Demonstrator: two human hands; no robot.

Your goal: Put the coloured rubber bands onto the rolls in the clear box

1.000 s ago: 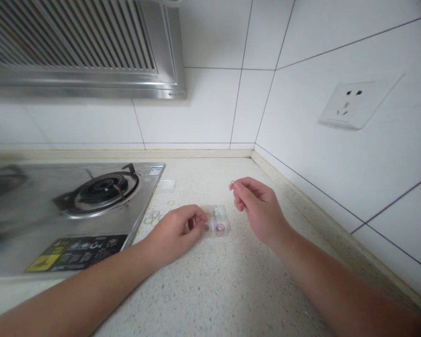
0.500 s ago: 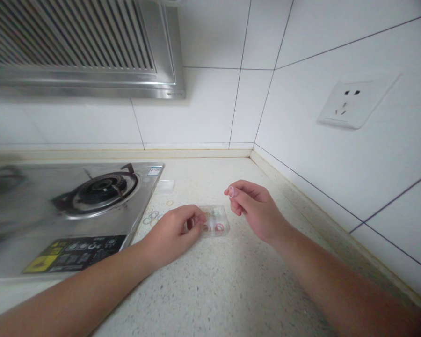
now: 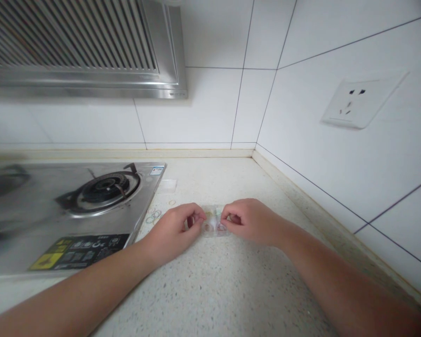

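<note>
A small clear plastic box [image 3: 212, 232] with compartments lies on the counter, with small coloured rings inside it. My left hand [image 3: 177, 231] is closed at the box's left side, thumb and forefinger gripping its edge. Over the right compartments, my right hand [image 3: 254, 222] is pinched, its fingertips at the box; whatever lies between them is too small to make out. Several thin, loose coloured bands [image 3: 153, 216] lie left of the box, and a single yellowish band [image 3: 171, 202] sits just behind them.
A steel gas hob [image 3: 91, 224] with a black burner [image 3: 108, 185] borders the counter [image 3: 210, 285] on the left. A flat clear plastic piece [image 3: 168, 186] lies by its edge. A range hood [image 3: 168, 89] hangs above. The tiled right wall carries a socket [image 3: 361, 103].
My right hand has come down and left, from raised beside the box to its right compartments. A pale ring-like shape at its thumb tip no longer shows. My left hand stays at the box.
</note>
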